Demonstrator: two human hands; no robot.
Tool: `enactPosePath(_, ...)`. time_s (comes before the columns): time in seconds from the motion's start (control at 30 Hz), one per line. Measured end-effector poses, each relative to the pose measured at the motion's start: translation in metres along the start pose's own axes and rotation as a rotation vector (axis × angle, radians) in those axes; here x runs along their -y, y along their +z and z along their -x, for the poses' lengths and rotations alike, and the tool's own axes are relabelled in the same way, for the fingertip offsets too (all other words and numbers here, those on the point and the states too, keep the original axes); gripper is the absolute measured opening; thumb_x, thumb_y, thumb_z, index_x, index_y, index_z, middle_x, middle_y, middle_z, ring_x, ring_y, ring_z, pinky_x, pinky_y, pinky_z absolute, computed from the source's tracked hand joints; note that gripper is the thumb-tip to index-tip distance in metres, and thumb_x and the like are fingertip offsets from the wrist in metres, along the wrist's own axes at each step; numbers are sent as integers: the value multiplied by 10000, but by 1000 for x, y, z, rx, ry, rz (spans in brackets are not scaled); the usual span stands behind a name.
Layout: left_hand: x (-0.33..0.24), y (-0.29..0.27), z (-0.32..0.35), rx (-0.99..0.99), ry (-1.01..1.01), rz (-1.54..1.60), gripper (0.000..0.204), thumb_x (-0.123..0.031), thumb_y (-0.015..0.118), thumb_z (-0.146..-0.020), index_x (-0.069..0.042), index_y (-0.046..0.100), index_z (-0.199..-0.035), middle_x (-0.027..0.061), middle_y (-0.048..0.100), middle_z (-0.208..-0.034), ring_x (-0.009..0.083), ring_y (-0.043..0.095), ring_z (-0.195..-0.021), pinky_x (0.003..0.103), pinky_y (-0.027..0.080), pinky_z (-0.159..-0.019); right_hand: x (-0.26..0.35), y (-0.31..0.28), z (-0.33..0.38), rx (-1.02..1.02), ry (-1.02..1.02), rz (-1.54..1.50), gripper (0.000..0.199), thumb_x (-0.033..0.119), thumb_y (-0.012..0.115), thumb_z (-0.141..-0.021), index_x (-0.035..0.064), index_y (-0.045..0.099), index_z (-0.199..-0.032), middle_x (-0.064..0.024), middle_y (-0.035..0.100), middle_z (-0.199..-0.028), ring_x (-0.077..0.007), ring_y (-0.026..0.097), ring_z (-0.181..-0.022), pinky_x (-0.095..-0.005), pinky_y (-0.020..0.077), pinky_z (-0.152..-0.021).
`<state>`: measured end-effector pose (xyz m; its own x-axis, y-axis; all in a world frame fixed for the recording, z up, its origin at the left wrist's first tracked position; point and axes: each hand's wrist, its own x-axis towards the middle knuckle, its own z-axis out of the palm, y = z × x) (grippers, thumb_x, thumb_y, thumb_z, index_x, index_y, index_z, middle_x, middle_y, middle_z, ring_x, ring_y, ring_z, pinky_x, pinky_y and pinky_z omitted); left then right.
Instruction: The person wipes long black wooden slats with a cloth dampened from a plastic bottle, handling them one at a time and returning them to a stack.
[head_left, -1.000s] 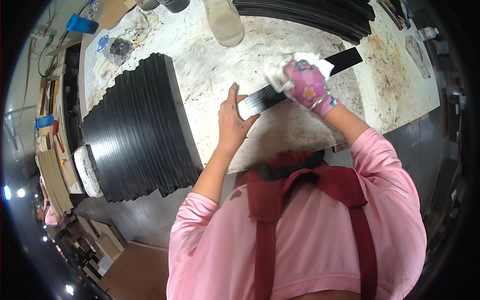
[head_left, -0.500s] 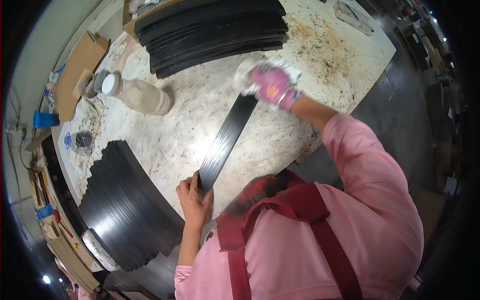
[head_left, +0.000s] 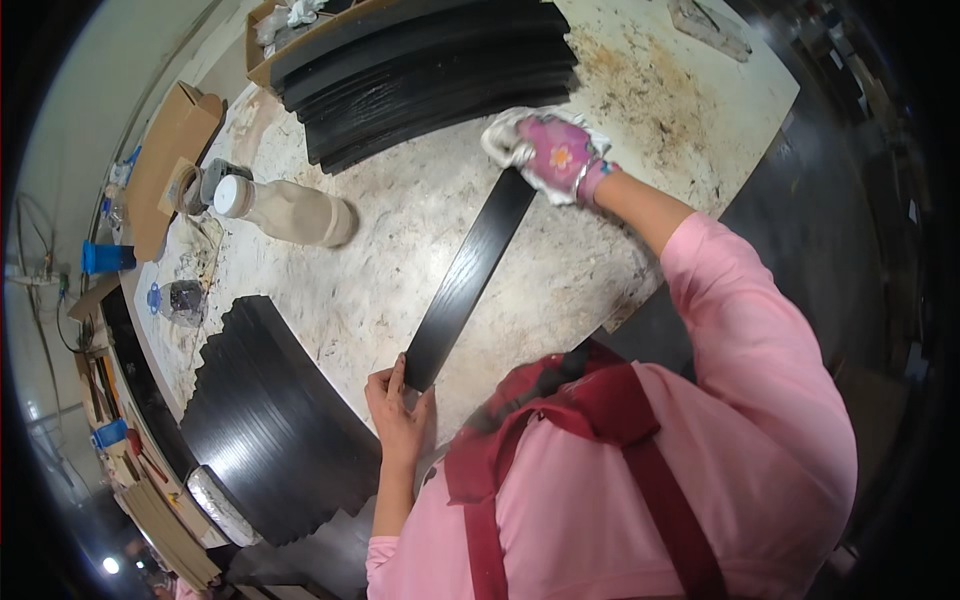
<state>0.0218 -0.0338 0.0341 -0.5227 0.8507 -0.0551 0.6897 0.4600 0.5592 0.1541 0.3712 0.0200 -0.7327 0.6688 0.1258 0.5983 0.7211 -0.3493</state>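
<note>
Near left: fanned stack of thin black curved strips [head_left: 265, 420], lower end cut off by shadow. Centre: long flat black strip [head_left: 468, 278] lying on the speckled pale worktop [head_left: 400, 260]; bare left hand [head_left: 400, 412] pinches its near end. Far right: pink-gloved right hand [head_left: 556, 152] presses a white cloth [head_left: 503, 138] on its far end; grip hidden.

one black strip [head_left: 468, 282] lies alone on the table [head_left: 560, 290]. two stacks of black strips, one far [head_left: 430, 75] and one near [head_left: 265, 420]. one plastic bottle [head_left: 285, 210]. two hands, left [head_left: 398, 412] and right [head_left: 555, 152].
</note>
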Motion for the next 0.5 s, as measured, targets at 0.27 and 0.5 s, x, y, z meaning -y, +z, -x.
enactPosePath(0.27,1,5,2,11,-54,56,646,-36,732,-672,-33,525,-1284,166,506,-1110,322,488,-1011,382,418,-878,18,-33,4,263,132,36,307,323,580,-829,94,636,-1026,-151,666,-933,-309,646,-894,-383,511,-801)
enactPosePath(0.5,-1,-9,5,200,-131,398,461,-254,562,-890,46,506,-1236,189,554,-1158,315,544,-1024,353,429,-907,-56,-65,7,-78,342,-152,332,328,602,-833,51,641,-1013,-195,669,-946,-349,641,-895,-414,498,-804)
